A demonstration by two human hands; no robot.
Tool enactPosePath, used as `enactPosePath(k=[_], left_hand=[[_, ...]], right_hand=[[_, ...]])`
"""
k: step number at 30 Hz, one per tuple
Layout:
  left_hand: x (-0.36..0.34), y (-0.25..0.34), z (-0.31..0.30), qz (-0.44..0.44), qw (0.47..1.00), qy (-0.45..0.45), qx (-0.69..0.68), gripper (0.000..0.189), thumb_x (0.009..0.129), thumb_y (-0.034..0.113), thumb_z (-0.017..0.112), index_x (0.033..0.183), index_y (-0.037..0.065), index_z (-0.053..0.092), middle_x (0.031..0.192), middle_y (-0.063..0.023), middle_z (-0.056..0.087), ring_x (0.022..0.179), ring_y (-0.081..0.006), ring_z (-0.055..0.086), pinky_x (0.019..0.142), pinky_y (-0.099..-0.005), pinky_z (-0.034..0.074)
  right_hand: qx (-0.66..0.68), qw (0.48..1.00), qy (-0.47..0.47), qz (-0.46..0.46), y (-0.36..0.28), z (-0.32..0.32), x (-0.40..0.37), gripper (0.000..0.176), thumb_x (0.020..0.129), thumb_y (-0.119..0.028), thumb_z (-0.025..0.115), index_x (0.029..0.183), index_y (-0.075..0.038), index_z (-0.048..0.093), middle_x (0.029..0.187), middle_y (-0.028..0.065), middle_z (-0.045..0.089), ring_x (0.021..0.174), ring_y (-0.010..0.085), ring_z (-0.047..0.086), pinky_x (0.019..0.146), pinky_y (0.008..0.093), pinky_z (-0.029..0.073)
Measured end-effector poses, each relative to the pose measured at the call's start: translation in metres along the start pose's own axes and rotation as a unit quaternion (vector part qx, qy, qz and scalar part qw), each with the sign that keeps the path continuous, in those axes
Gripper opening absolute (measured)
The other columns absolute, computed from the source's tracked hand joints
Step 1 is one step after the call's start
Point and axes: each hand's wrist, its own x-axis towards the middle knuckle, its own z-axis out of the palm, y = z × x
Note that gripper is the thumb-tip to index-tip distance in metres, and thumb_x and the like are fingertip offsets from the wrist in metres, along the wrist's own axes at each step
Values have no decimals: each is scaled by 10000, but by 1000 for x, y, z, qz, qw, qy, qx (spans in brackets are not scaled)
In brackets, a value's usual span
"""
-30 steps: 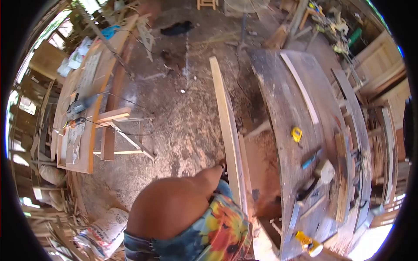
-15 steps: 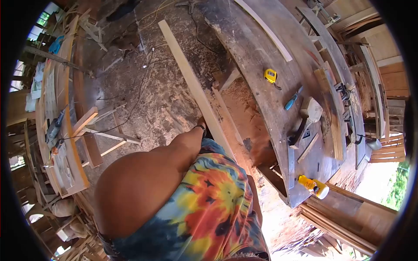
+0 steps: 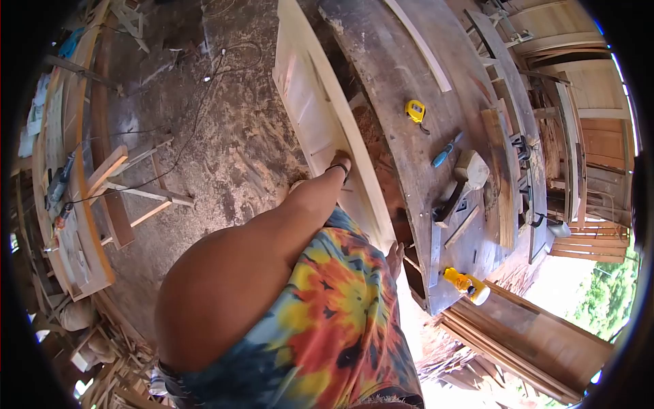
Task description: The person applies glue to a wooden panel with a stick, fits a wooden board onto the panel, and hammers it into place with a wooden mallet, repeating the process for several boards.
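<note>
A long pale wooden panel (image 3: 303, 88) with a thick edge stands tilted in front of me, alongside the workbench. My left hand (image 3: 343, 161), with a dark band at the wrist, grips the panel partway along its length, its fingers partly hidden behind the wood. At the panel's near end, close to my body, my right hand (image 3: 394, 260) is closed around the edge; only part of it shows. A tie-dye shirt covers my torso.
On the workbench (image 3: 402, 157) to the right lie a yellow tape measure (image 3: 415, 110), a blue-handled screwdriver (image 3: 446, 151), a mallet (image 3: 470, 170) and a yellow bottle (image 3: 466, 285). A power tool (image 3: 60, 183) rests on the left bench. A cord crosses the sawdust-strewn floor.
The panel has tipped, so its broad face now shows instead of mainly its edge. My left hand has moved up and right with it; my right hand has come into view.
</note>
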Motion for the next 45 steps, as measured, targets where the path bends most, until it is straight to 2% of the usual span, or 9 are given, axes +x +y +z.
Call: enactPosePath(k=[13, 21, 22, 26, 29, 37, 39, 43, 45], left_hand=[[62, 2, 5, 44, 995, 9, 84, 869, 1008, 679, 276, 1450, -39, 485, 1462, -254, 531, 1417, -359, 450, 1171, -431, 334], [-4, -98, -175, 117, 838, 52, 530, 641, 969, 574, 488, 1275, 42, 675, 1240, -220, 679, 1191, -375, 640, 983, -488, 506], [34, -138, -212, 199, 709, 20, 676, 600, 972, 585, 467, 1168, 82, 730, 1234, -205, 692, 1155, -371, 659, 961, -494, 515], [-128, -219, -324, 42, 900, 272, 339, 460, 979, 438, 530, 1036, 46, 765, 1097, -222, 728, 998, -369, 715, 841, -507, 554], [-207, -321, -356, 3, 887, 352, 299, 682, 963, 607, 442, 1099, 3, 731, 1189, -282, 681, 1124, -391, 660, 965, -508, 485], [-277, -594, -304, -179, 938, 252, 158, 564, 977, 558, 464, 1202, 108, 719, 1211, -155, 711, 1124, -332, 681, 965, -445, 518], [-280, -643, -277, -102, 942, 214, 238, 473, 1005, 555, 393, 1346, 342, 643, 1241, -139, 699, 1136, -338, 680, 974, -453, 528], [-295, -606, -284, -15, 822, 181, 540, 367, 984, 448, 513, 1259, 278, 688, 1183, -153, 715, 1075, -355, 686, 928, -462, 538], [-388, -511, -289, 126, 843, 446, 273, 397, 939, 427, 642, 1197, 131, 699, 1075, -193, 721, 992, -365, 698, 855, -460, 561]], right_hand=[[27, 999, -29, -31, 22, 32, -11, 634, 921, -394, 701, 1347, 56, 566, 1315, 272, 610, 1229, 418, 588, 1028, 453, 492], [145, 969, -170, 101, 96, 96, -9, 569, 950, -388, 678, 1321, 33, 584, 1257, 235, 635, 1172, 378, 618, 974, 449, 517], [175, 957, -195, 129, 108, 104, -6, 562, 954, -387, 675, 1318, 31, 587, 1250, 230, 638, 1165, 373, 622, 967, 449, 520], [288, 877, -305, 234, 180, 152, 38, 530, 969, -385, 664, 1305, 19, 596, 1221, 212, 650, 1137, 353, 637, 941, 447, 533], [317, 849, -337, 257, 232, 192, 94, 508, 980, -383, 655, 1296, 11, 603, 1199, 198, 660, 1116, 338, 648, 920, 446, 542], [170, 903, -380, 106, 7, 151, 45, 439, 1036, -342, 581, 1388, -85, 530, 1230, 172, 636, 1012, 346, 677, 841, 478, 570], [108, 904, -409, 69, -25, 165, 31, 405, 998, -307, 653, 1287, -28, 603, 1095, 168, 684, 867, 335, 700, 721, 475, 571], [-1, 888, -460, -13, -75, 196, 9, 386, 967, -327, 702, 1218, -38, 651, 1064, 122, 709, 828, 289, 712, 687, 430, 555], [-33, 883, -467, -22, -95, 218, 11, 357, 937, -332, 737, 1164, -63, 672, 1024, 83, 719, 788, 250, 714, 660, 408, 549]])
